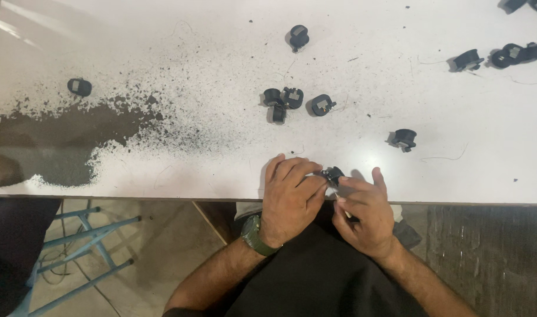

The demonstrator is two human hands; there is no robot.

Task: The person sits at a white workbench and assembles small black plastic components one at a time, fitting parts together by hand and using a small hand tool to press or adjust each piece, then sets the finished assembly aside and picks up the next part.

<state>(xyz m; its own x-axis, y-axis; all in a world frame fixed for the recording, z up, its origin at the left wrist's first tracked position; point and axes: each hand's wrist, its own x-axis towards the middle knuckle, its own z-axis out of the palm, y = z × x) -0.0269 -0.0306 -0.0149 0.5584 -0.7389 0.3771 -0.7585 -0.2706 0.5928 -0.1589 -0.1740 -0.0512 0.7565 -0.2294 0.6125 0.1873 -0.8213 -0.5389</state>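
My left hand (290, 196) and my right hand (364, 212) meet at the near edge of the white table (163, 35). Between their fingertips sits a small black bobbin-like part (332, 174), pinched by both hands and partly hidden by the fingers. A green watch (254, 235) is on my left wrist. Three similar black parts (283, 101) cluster on the table just beyond my hands, with another black part (322, 105) beside them.
More black parts lie scattered: one at top centre (298, 37), one to the right (404, 139), one at far left (79, 87), several at the top right (503, 56). Dark powder (74, 135) spreads over the table's left. A blue stool frame (86, 246) stands below left.
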